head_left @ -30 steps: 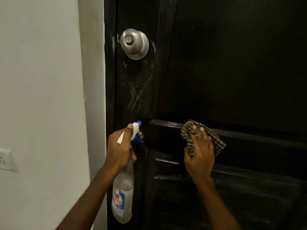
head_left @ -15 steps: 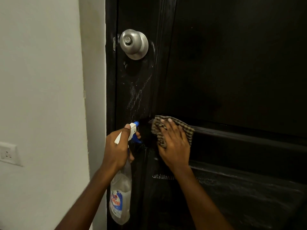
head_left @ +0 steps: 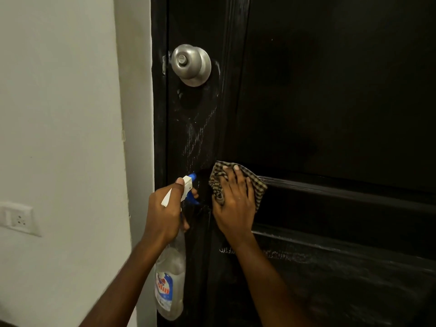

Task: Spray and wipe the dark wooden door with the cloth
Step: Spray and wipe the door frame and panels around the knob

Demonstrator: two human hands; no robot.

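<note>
Your right hand (head_left: 236, 206) is sliding the cloth (head_left: 217, 179) (a checked one) leftward along the door (head_left: 330, 102) rail, just beside the bottle (head_left: 171, 267). Its fingers (head_left: 232, 182) are lying flat, pressing the cloth against the wood; your left hand (head_left: 165, 213) is gripping the bottle neck, below the knob (head_left: 191, 64).

Door (head_left: 330, 102): dark wood, glossy, whitish streaks. Knob (head_left: 190, 64): brushed metal, satin. Cloth (head_left: 218, 182): woven, checked, matt. Spray bottle (head_left: 170, 277): clear plastic, glossy label. Wall (head_left: 59, 114): matt paint.
</note>
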